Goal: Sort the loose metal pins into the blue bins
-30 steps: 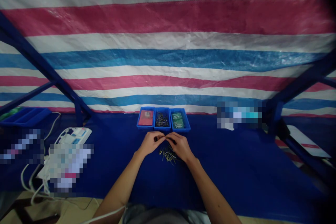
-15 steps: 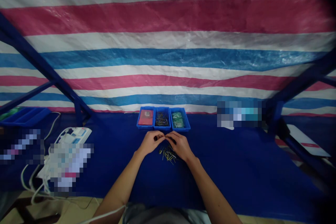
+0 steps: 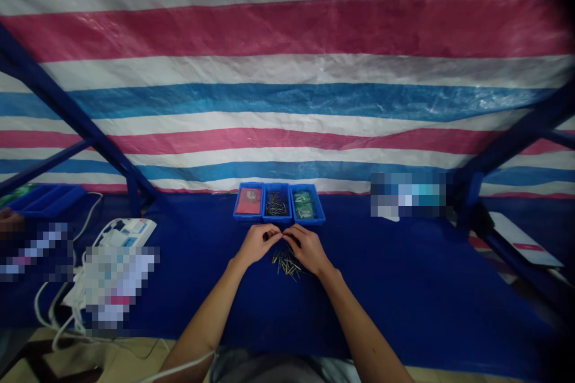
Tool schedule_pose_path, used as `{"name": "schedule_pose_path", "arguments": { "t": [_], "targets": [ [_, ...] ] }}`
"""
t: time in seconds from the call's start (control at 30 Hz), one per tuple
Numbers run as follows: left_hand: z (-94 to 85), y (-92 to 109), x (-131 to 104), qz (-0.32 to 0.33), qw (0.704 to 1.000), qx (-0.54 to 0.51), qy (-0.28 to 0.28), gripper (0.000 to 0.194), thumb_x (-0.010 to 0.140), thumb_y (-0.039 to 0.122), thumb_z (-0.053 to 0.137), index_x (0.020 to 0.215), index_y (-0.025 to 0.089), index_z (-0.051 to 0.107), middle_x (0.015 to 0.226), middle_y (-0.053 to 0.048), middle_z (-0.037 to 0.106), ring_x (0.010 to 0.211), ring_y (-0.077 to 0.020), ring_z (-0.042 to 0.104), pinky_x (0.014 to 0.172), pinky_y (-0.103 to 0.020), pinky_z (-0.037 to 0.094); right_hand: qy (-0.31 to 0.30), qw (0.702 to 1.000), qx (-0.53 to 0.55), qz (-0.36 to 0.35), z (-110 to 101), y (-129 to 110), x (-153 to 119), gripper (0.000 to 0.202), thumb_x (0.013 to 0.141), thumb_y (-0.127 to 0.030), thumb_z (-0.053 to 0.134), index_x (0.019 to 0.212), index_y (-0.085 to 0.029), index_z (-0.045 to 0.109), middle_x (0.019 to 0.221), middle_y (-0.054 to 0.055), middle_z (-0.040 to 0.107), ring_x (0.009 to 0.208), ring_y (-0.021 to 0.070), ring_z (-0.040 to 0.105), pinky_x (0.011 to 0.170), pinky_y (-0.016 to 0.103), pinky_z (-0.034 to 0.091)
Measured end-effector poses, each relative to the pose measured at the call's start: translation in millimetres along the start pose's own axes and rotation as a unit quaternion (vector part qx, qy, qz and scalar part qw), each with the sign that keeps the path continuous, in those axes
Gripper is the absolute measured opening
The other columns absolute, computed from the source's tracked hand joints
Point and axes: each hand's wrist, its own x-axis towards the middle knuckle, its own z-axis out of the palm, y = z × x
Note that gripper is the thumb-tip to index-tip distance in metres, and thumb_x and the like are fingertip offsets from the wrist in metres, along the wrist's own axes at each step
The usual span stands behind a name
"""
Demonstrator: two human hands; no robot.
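My left hand and my right hand meet at the fingertips above the blue table. Both are closed in a pinch; whatever is between the fingertips is too small to name. Just below them lies a loose pile of thin metallic pins, partly covered by my right hand. Beyond my hands, three blue bins stand side by side: the left bin holds something red, the middle bin dark thin pins, and the right bin small green and clear items.
A white power strip and white cables lie on the left. Another blue tray is at the far left, near another person's hand. A white flat object is at the right. Blue frame bars flank the table.
Another person's hand shows more fully at the far left edge. My own hands hold the same pinch in nearly the same place.
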Motion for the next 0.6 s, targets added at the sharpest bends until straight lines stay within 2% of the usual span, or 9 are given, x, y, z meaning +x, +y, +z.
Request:
{"name": "schedule_pose_path", "arguments": {
  "t": [0.6],
  "targets": [
    [0.5, 0.5, 0.0, -0.009, 1.0, 0.014, -0.001, 0.025, 0.094, 0.035, 0.059, 0.087, 0.015, 0.072, 0.079, -0.001, 0.072, 0.067, -0.013, 0.059, 0.062, -0.022, 0.038, -0.022, 0.999, 0.005, 0.023, -2.9, -0.4, 0.6, 0.021, 0.103, -0.027, 0.047, 0.096, -0.023, 0.066, 0.093, 0.005, 0.067, 0.084, 0.0181, 0.065, 0.079, 0.028, 0.047]
  ]
}}
